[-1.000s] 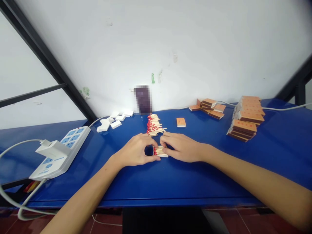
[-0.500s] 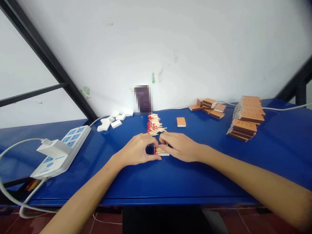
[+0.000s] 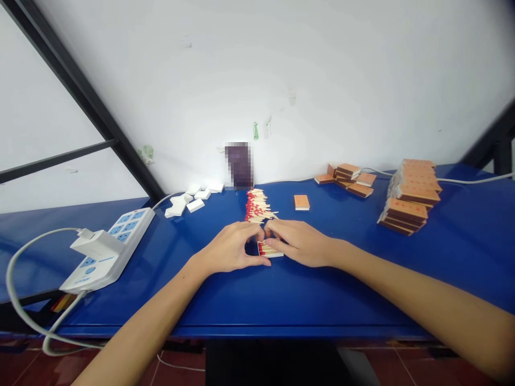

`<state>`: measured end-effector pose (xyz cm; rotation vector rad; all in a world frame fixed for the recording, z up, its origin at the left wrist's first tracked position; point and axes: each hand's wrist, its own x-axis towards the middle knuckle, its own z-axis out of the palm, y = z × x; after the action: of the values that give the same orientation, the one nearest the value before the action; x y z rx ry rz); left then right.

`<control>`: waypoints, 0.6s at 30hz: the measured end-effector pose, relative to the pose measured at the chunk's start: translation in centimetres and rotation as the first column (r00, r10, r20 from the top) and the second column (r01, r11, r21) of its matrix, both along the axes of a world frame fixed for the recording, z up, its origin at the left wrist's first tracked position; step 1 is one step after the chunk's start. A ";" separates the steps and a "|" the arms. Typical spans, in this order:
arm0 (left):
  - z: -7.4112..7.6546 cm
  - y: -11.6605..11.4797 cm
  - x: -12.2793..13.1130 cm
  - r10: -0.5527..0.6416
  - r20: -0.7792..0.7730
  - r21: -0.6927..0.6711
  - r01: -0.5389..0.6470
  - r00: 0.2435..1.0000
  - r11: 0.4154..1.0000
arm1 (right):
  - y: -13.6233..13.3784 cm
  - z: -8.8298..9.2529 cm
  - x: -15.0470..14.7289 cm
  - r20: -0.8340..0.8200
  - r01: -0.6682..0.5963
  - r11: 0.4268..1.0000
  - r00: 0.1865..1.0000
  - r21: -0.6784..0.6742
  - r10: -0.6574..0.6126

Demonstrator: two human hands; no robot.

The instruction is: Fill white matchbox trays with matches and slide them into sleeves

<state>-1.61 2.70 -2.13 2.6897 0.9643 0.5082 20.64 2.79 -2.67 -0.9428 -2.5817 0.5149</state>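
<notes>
A small white matchbox tray with red-headed matches lying in it rests on the blue table. My left hand is closed round the tray's left end, thumb at the near side and fingers at the far side. My right hand curls over the right part, its thumb on the matches and its fingers bent at the far edge, partly hiding the tray. Just beyond both hands lies a loose pile of matches, heads to the left.
A closed matchbox lies right of the pile. Empty white trays are at back left, matchbox sleeves at back right, and stacked matchboxes farther right. A power strip with a plugged charger and cables occupies the left.
The matches in the tray now lie lower and flatter within its walls. Both hands keep nearly the same place; the whole view has shifted slightly.
</notes>
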 end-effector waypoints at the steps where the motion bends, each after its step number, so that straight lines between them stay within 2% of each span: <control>1: 0.0 0.0 0.0 -0.004 0.005 -0.006 0.004 1.000 1.000 | -0.1 0.0 -0.1 0.003 0.021 1.000 1.000 -0.002 -0.021; 6: 0.0 0.0 0.1 -0.011 0.028 -0.029 0.012 1.000 1.000 | -0.3 0.1 -0.3 0.022 0.047 0.999 0.999 -0.019 -0.047; 10: 0.3 0.1 -0.4 -0.019 0.049 -0.033 0.021 0.999 0.999 | -0.1 0.1 -0.1 -0.059 0.065 0.996 0.996 -0.056 -0.069; 12: 0.2 0.6 -0.9 0.017 0.091 -0.004 -0.017 0.996 1.000 | 0.3 -0.1 0.0 -0.090 0.094 0.995 0.991 -0.032 -0.096; 14: -0.1 1.3 -1.5 0.097 0.130 0.052 -0.104 0.987 0.993 | 0.9 -0.4 0.3 -0.076 0.125 0.992 0.990 0.017 -0.123; 18: -1.0 3.0 -2.5 0.176 0.095 0.083 -0.184 0.980 0.979 | 1.9 -1.1 0.8 0.012 0.156 0.985 0.987 0.078 -0.158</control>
<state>-4.12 5.71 -3.12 2.6467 1.1943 0.7168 21.43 4.70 -3.76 -1.1177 -2.4967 0.3636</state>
